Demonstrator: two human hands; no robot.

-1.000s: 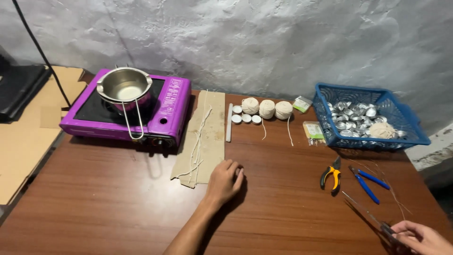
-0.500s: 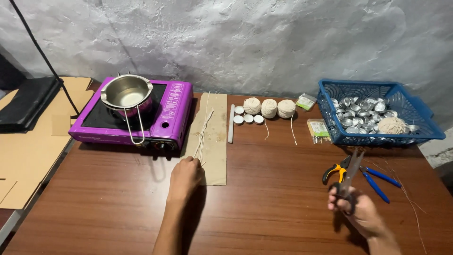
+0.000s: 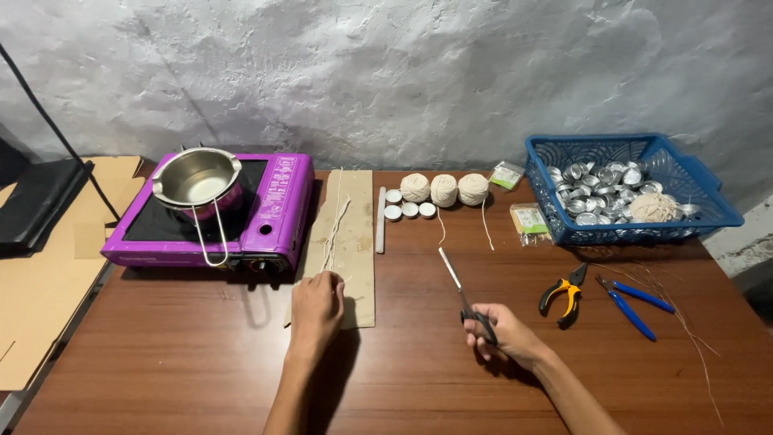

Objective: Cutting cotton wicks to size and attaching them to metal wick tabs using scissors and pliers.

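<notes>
The left hand [image 3: 316, 308] rests with fingers curled on the near end of the thin white wick strings [image 3: 333, 229], which lie on a flat strip of brown cardboard [image 3: 356, 242], their long axis running away toward the wall. The right hand [image 3: 503, 334] grips the handles of steel scissors [image 3: 456, 284], blades shut and pointing up-left toward those strings. On the brown wooden surface [image 3: 419, 379], the left hand is the nearer one.

Two bare forearms — no sleeves, no rings on either grip.
</notes>
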